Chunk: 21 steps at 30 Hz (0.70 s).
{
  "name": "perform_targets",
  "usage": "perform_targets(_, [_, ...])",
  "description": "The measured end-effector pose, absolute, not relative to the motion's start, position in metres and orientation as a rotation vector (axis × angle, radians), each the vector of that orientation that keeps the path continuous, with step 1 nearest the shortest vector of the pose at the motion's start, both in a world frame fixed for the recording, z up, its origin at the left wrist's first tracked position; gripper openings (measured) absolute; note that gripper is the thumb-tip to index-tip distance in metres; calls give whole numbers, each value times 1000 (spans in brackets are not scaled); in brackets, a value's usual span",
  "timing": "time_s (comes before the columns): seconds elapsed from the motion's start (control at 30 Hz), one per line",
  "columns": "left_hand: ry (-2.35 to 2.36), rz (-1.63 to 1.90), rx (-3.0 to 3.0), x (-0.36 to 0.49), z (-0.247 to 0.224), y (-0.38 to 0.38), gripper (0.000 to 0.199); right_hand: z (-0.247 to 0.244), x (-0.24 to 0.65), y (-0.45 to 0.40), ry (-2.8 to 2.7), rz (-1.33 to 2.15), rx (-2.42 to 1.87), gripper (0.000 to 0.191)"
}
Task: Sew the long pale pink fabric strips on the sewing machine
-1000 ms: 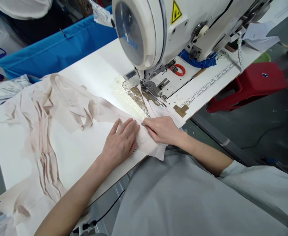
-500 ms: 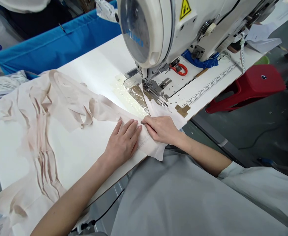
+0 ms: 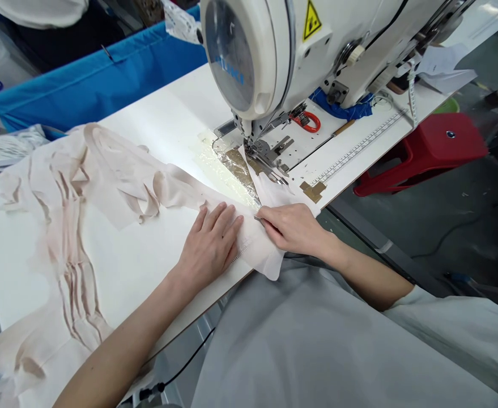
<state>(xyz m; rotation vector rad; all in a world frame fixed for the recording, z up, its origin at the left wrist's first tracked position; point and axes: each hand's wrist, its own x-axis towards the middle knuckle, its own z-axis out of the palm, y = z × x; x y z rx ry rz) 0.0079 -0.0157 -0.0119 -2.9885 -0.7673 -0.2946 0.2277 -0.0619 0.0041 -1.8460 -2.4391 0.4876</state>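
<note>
Pale pink cloth (image 3: 266, 259) on the white tabletop (image 3: 140, 258), spread near the front edge with one corner drooping past, a narrow flap (image 3: 272, 190) running up to the needle area (image 3: 249, 146) of the sewing machine (image 3: 269, 56). Impossible to tell from here whether clamped there or just lying loose.

Left hand (image 3: 209, 242) flat on the cloth, palm down, grip slightly spread, pressing rather than pinching. Right hand (image 3: 293, 226) nearer the machine, grip closed, thumb and forefinger pinching a slim metal tool (image 3: 258, 219), other fingers curled; exact kind too small to tell.

As a judgement, main risk: snagging or piercing such thin cloth with the metal tip, from a push too steep or too hard. Also possible: a crease or skewed edge between the hands, from uneven pressure on the left; or a strained flap, from a pull too far toward the front edge.

Farther left, pleated folds (image 3: 79, 283) of the same pale colour, apparently joined to the cloth and liable to tug if caught. Right of the needle area, an orange-red ring (image 3: 317, 122), a printed ruler strip (image 3: 359, 143) and brown tape (image 3: 312, 191); farther out, a blue fabric bin (image 3: 99, 82) behind the tabletop and a red stool (image 3: 448, 144) off the right side.
</note>
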Motion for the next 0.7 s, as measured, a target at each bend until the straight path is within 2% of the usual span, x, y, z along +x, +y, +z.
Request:
perform_targets(0.3, [-715, -217, -3076, 10, -14, -17, 43, -11, 223, -56, -2225, 531, -1770, 27])
perform_targets(0.7, [-672, -224, -3021, 10, -13, -18, 41, 2, 229, -64, -2465, 492, -1801, 22])
